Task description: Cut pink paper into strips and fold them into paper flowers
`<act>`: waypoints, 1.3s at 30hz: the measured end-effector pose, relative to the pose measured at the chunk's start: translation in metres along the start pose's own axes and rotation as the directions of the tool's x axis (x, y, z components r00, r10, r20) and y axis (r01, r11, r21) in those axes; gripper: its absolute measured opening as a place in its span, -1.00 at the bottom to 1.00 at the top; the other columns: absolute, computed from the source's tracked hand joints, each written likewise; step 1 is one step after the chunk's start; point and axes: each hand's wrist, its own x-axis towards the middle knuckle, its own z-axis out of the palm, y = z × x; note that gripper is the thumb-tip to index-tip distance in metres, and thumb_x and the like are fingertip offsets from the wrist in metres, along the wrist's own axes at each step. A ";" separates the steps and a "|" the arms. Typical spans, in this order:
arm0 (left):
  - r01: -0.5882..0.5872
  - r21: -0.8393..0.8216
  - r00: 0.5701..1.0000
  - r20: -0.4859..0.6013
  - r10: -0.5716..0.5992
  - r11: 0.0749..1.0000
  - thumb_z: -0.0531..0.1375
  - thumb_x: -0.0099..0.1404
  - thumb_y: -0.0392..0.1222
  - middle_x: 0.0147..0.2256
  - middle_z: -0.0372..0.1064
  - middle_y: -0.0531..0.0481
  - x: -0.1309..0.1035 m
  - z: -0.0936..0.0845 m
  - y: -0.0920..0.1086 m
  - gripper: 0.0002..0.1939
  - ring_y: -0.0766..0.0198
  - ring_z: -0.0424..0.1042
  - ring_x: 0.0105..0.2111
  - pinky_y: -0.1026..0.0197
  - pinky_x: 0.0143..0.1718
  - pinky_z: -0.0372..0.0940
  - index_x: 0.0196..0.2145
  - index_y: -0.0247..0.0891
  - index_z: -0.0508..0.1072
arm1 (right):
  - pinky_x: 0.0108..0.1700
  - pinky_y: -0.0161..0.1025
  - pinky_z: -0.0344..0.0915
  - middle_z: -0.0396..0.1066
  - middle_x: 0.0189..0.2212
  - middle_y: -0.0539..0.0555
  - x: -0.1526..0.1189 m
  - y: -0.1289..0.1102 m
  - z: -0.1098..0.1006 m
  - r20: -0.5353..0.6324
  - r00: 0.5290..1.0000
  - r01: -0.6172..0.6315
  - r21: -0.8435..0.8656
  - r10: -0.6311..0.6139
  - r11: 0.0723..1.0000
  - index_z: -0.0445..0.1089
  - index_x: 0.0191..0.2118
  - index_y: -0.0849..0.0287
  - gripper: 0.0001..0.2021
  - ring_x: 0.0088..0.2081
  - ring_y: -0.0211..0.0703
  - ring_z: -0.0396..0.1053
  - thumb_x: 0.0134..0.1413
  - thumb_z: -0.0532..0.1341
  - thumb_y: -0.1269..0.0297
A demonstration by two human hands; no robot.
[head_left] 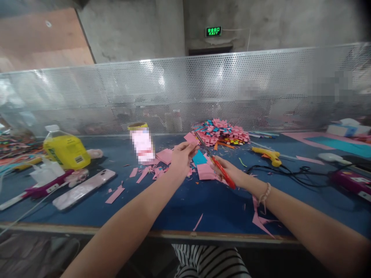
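Observation:
My left hand (183, 155) is closed, thumb and fingers pinching a small piece of pink paper (189, 137) that juts past the fingertips. Wrapped through the red handles of a pair of scissors (225, 173), my right hand (230, 170) is closed too. The scissor blades point up and left, close to the left fingertips. Beneath the hands lie a blue paper piece (199, 157) and a pink paper sheet (206, 172). Behind them rises a heap of pink, blue and yellow cut paper pieces (220, 131).
Left stand a yellow jug (68, 148), a phone (84, 189), a purple power strip (48, 187) and a blurred-out phone-like screen (142, 144). Right lie a yellow glue gun (268, 155) with its black cable and long coloured sheets (337, 144). A perforated metal screen (174, 88) closes the back.

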 end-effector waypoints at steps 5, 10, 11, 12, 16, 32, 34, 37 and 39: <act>0.000 -0.025 1.000 0.009 0.000 1.000 0.28 -0.20 -0.35 -0.59 0.38 0.04 -0.004 0.003 -0.001 -0.86 0.42 0.37 -0.55 0.38 -0.45 0.27 -0.63 -0.34 0.35 | -0.60 -0.41 0.04 0.02 -0.60 -0.13 -0.001 0.000 0.003 0.037 0.999 0.008 0.091 -0.012 0.996 0.14 -0.40 0.14 -0.73 -0.62 -0.43 0.01 -0.10 0.10 0.04; -0.015 -0.027 1.000 0.006 0.015 1.000 0.28 -0.21 -0.36 -0.60 0.38 0.05 -0.005 0.004 -0.002 -0.87 0.42 0.37 -0.56 0.38 -0.47 0.26 -0.65 -0.34 0.36 | -0.66 -0.41 0.02 0.04 -0.61 -0.12 -0.001 0.002 0.005 0.083 0.995 -0.078 0.213 0.062 0.974 0.12 -0.40 0.12 -0.72 -0.67 -0.44 0.02 -0.11 0.11 0.01; -0.020 -0.028 1.000 0.006 0.020 0.999 0.28 -0.21 -0.36 -0.59 0.38 0.04 -0.005 0.004 -0.003 -0.87 0.42 0.37 -0.56 0.37 -0.46 0.26 -0.65 -0.34 0.37 | -0.67 -0.41 0.01 0.04 -0.61 -0.13 -0.001 0.002 0.005 0.087 0.993 -0.100 0.227 0.082 0.969 0.12 -0.40 0.12 -0.71 -0.68 -0.45 0.01 -0.11 0.11 0.01; -0.022 -0.027 1.000 0.010 0.022 0.999 0.28 -0.20 -0.36 -0.59 0.38 0.04 -0.004 0.004 -0.003 -0.88 0.41 0.37 -0.55 0.37 -0.46 0.26 -0.64 -0.34 0.37 | -0.68 -0.41 0.01 0.04 -0.62 -0.13 -0.001 0.003 0.005 0.089 0.991 -0.115 0.239 0.097 0.964 0.12 -0.40 0.12 -0.70 -0.68 -0.45 0.01 -0.12 0.11 0.00; -0.032 -0.016 0.999 0.004 0.032 0.999 0.27 -0.18 -0.36 -0.59 0.37 0.04 -0.003 0.004 -0.004 -0.89 0.41 0.37 -0.55 0.35 -0.42 0.27 -0.64 -0.35 0.37 | -0.69 -0.42 0.00 0.02 -0.64 -0.14 0.000 0.005 0.006 0.080 0.991 -0.120 0.241 0.103 0.963 0.13 -0.37 0.12 -0.69 -0.68 -0.45 0.02 -0.13 0.12 -0.01; -0.053 -0.016 0.998 -0.014 0.053 0.998 0.26 -0.17 -0.37 -0.61 0.36 0.05 -0.007 0.006 -0.003 -0.90 0.41 0.38 -0.53 0.31 -0.34 0.28 -0.65 -0.35 0.37 | -0.60 -0.37 0.08 0.12 -0.69 -0.09 0.002 -0.005 0.008 -0.029 0.998 -0.052 0.114 0.056 0.992 0.24 -0.45 0.15 -0.71 -0.63 -0.35 0.11 -0.15 0.11 0.00; -0.051 -0.026 0.999 -0.013 0.051 0.998 0.27 -0.18 -0.37 -0.61 0.36 0.05 -0.007 0.006 -0.003 -0.89 0.41 0.38 -0.53 0.32 -0.36 0.28 -0.66 -0.35 0.37 | -0.59 -0.37 0.09 0.14 -0.68 -0.09 0.001 -0.006 0.007 -0.045 0.998 -0.047 0.075 0.050 0.996 0.24 -0.46 0.15 -0.71 -0.61 -0.33 0.13 -0.14 0.10 0.00; -0.051 -0.037 0.999 -0.006 0.051 0.998 0.27 -0.19 -0.37 -0.62 0.36 0.06 -0.006 0.006 -0.004 -0.89 0.42 0.37 -0.55 0.34 -0.39 0.28 -0.66 -0.35 0.37 | -0.59 -0.38 0.08 0.13 -0.66 -0.10 -0.001 -0.008 0.008 -0.057 0.998 -0.023 -0.007 0.023 1.000 0.21 -0.44 0.15 -0.71 -0.62 -0.35 0.13 -0.11 0.07 0.00; -0.049 -0.040 0.999 -0.007 0.049 0.998 0.27 -0.18 -0.38 -0.61 0.36 0.05 -0.006 0.006 -0.004 -0.90 0.42 0.37 -0.55 0.34 -0.39 0.28 -0.66 -0.36 0.37 | -0.60 -0.38 0.07 0.10 -0.68 -0.11 -0.001 -0.011 0.008 -0.057 0.998 -0.011 -0.063 0.007 0.998 0.19 -0.43 0.16 -0.72 -0.64 -0.36 0.11 -0.09 0.04 0.01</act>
